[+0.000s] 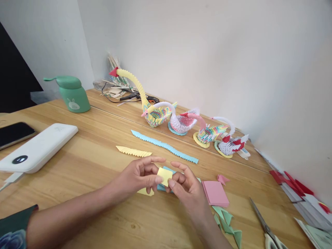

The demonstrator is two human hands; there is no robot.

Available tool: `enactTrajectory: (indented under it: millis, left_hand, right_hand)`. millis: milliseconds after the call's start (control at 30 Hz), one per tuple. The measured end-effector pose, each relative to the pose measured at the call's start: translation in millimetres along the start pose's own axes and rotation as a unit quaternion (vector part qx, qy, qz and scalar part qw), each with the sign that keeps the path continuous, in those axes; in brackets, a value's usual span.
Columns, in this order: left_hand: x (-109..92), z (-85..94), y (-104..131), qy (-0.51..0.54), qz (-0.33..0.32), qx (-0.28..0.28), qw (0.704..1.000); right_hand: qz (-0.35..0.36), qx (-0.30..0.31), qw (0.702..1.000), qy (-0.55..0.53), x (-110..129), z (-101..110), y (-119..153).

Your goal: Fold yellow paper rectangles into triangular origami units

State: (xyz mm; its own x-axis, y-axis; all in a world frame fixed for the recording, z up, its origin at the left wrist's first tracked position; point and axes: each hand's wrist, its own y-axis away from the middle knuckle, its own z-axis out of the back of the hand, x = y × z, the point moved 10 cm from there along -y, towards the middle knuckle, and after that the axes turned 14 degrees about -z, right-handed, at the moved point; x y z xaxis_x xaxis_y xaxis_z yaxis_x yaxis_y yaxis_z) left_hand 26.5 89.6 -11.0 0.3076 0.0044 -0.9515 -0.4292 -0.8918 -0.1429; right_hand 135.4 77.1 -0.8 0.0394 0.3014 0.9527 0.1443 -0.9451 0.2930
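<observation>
A small yellow paper piece (165, 176) is held between my two hands above the table. My left hand (146, 174) pinches its left edge between thumb and fingers. At its lower right corner, my right hand (184, 180) grips it with thumb and fingertips. Both index fingers are raised over it. Blue paper (161, 187) lies behind and below, partly hidden by the hands. More yellow paper (146, 192) rests under my left hand. Beyond the hands are a yellow folded strip (133, 151) and a long blue folded strip (164, 146).
Pink sheets (215, 193), green folded pieces (226, 221) and scissors (265, 224) lie on the right. Several paper swans (157, 116) stand along the wall. A green bottle (74, 95), white power bank (38, 147) and phone (16, 134) are on the left.
</observation>
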Motion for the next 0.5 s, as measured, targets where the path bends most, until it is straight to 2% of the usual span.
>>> enactTrajectory:
  millis: [100, 200, 300, 333, 400, 500]
  left_hand:
    - [-0.1, -2.0, 1.1, -0.009, 0.002, 0.005, 1.0]
    - [1.3, 0.3, 1.6, -0.027, 0.014, -0.001, 1.0]
    - [3.8, -1.0, 1.4, 0.009, 0.03, 0.012, 0.999]
    - [4.8, -2.5, 1.6, 0.031, 0.036, 0.018, 0.999]
    - [7.4, -4.6, 2.8, 0.072, 0.05, 0.022, 0.996]
    - [11.8, -7.1, 5.9, 0.129, 0.07, 0.013, 0.989]
  right_hand:
    - [-0.003, -0.014, 1.0, -0.026, -0.9, 1.8, -0.5]
    - [0.006, -0.01, 1.0, -0.006, 1.0, 1.4, 1.3]
    - [0.083, -0.04, 0.991, 0.098, 16.7, 6.9, 9.0]
    - [0.124, -0.068, 0.977, 0.158, 25.1, 9.5, 13.6]
    - [0.218, -0.118, 0.929, 0.275, 42.7, 9.6, 25.3]
    - [0.342, -0.121, 0.856, 0.368, 59.2, -4.6, 41.9]
